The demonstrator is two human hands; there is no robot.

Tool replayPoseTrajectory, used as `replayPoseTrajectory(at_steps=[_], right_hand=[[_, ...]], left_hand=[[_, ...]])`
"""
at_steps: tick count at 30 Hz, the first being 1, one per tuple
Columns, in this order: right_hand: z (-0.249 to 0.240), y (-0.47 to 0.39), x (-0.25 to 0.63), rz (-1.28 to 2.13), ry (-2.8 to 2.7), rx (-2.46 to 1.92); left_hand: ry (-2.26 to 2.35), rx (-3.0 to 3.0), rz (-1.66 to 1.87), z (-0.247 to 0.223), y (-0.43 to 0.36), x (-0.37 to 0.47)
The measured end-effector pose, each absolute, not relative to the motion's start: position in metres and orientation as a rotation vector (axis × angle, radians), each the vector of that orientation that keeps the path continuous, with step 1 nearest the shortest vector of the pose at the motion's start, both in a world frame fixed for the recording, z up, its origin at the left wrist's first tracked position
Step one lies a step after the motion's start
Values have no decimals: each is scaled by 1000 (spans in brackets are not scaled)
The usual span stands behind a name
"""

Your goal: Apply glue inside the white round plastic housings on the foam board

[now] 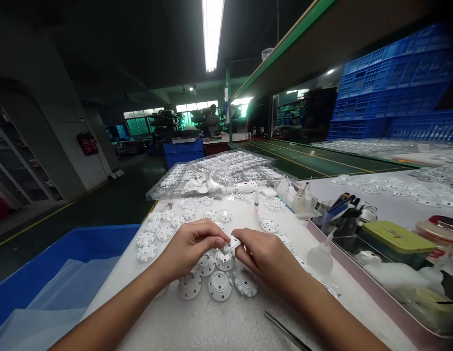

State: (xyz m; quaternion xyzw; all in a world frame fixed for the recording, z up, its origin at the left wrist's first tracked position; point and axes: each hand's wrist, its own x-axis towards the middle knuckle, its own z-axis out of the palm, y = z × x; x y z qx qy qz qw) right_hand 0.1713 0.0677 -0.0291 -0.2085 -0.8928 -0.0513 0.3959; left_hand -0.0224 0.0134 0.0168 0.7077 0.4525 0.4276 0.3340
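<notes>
Between my two hands is a small white plastic part (232, 244) with dark holes, held above the table. My left hand (195, 240) pinches its left edge with thumb and fingertips. On the other side, my right hand (261, 251) has its fingers closed on the right edge. Several round white discs with dark holes lie just below, among them a white disc (219, 286) nearest me. More such white discs (146, 239) spread out to the left. Metal tweezers (287, 330) lie on the table near my right forearm.
A blue bin (80, 239) with translucent sheets stands at the left. To the right, a pink tray (361, 292) holds tools and a green-lidded box (398, 237), beside a squeeze bottle (320, 256). Clear trays of white parts (171, 179) are stacked at the back, near a small bottle (256, 202).
</notes>
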Motion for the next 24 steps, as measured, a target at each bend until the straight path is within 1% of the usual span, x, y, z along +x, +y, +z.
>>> replayPoseTrajectory(at_steps=[3, 7, 12, 16, 20, 24], right_hand=[[-28, 66, 172, -196, -2260, -510], [-30, 64, 172, -234, -2276, -526], [-30, 61, 170, -154, -2294, -545], [-29, 60, 168, -119, -2283, -520], [-29, 58, 166, -140, -2235, -523], [-31, 56, 166, -176, -2229, -545]], left_hand=[[1167, 1852, 1148, 15, 11, -20], [1140, 1623, 1171, 8, 12, -18], [1081, 1496, 1292, -1, 15, -13], [1062, 1369, 1321, -6, 13, -5], [1113, 1260, 1354, -11, 10, 0], [1059, 1248, 1376, -15, 9, 1]])
